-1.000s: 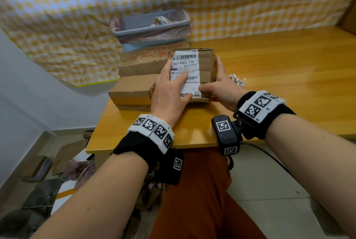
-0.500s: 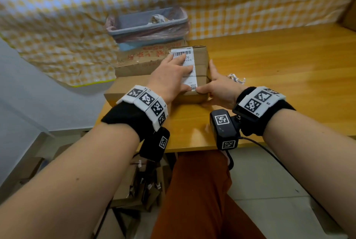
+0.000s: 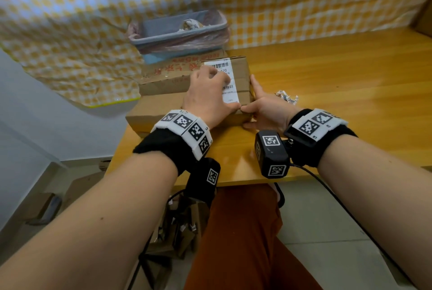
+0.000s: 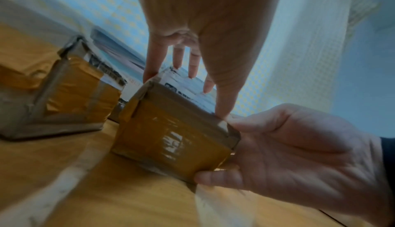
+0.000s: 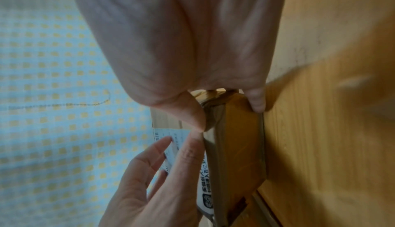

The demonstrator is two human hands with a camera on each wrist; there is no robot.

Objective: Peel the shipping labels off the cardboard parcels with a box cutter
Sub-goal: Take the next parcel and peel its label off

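A small taped cardboard parcel [image 3: 244, 74] lies on the table with a white shipping label [image 3: 231, 93] on its top. My left hand [image 3: 205, 93] lies over the label, its straight fingers touching the paper and its thumb at the near edge. My right hand [image 3: 264, 109] grips the parcel's near right corner, thumb on top and fingers along the side. In the left wrist view the right hand [image 4: 288, 146] pinches the corner of the parcel [image 4: 171, 137]. The right wrist view shows the parcel's [image 5: 239, 146] taped side. No box cutter is in view.
Two flatter cardboard parcels [image 3: 159, 107] lie to the left, one with red print [image 3: 168, 74]. Behind them stands a grey bin [image 3: 180, 30] with a pink liner. Crumpled label scraps [image 3: 286, 98] lie to the right on the wooden table [image 3: 350, 79]. Boxes sit on the floor below.
My left hand has slid forward over the label and now covers more of it. The parcel, tilted up towards me before, lies flatter. My right hand keeps its hold on the corner.
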